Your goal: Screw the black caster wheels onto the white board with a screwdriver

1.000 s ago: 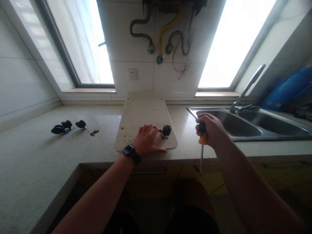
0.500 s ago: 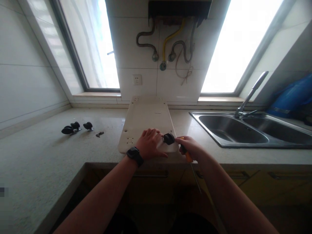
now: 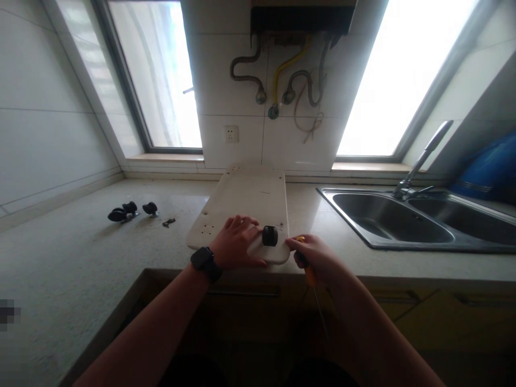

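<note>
A pale flat board (image 3: 250,193) with small holes near its corners lies on the countertop, its near corner by the counter's front edge. A black caster wheel (image 3: 270,235) stands on the board's near right corner. My left hand (image 3: 237,242) rests on the board left of the caster, fingers spread and thumb toward the near edge. My right hand (image 3: 312,252) grips a screwdriver (image 3: 310,275) by its orange and black handle, the shaft pointing down in front of the cabinets. Its fingertips touch the board's right edge.
Several black casters (image 3: 129,209) and a small pile of screws (image 3: 169,221) lie on the countertop (image 3: 80,258) at left. A double steel sink (image 3: 391,215) with a faucet (image 3: 421,156) is at right. Behind are a wall socket (image 3: 231,134) and hoses (image 3: 245,70).
The board has turned clockwise, its near end shifting left with the caster and my left hand. My right hand still holds the screwdriver at the board's edge. The camera view has shifted slightly.
</note>
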Motion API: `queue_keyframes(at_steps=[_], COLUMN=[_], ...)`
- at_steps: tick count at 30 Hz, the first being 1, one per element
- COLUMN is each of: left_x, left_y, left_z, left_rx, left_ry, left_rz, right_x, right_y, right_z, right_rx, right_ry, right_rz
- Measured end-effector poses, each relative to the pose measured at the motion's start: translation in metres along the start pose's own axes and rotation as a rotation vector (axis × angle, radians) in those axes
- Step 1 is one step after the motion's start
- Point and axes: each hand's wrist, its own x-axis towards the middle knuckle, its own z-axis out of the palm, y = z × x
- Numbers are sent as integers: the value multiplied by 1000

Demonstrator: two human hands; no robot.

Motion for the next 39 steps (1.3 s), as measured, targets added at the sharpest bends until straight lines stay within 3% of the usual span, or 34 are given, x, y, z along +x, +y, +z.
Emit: queue_keyframes(at_steps=[6,17,22,27,32,39], left_x=[-7,-15,-19,-23,-36,-47], left_y=[-11,-26,-18,8,9,-4], left_z=[-25,-47,-54,-50,-39,-33], left_rx=[-21,-9,-84,-171,-60,158], left_ry=[-44,-56,-7,76,121,113], left_rz=[38,66,-31,-160,-126,-14], right_x=[-9,-21,-16,26,85,132], right_y=[-14,-27,-27,-19,-18,-19], right_z=[16,30,31,6,-17,-17], right_rx=[85,85,153,278,384,428], right_ry=[-34,-35,-28,167,316,216], right_rz=[65,71,116,187,267,347])
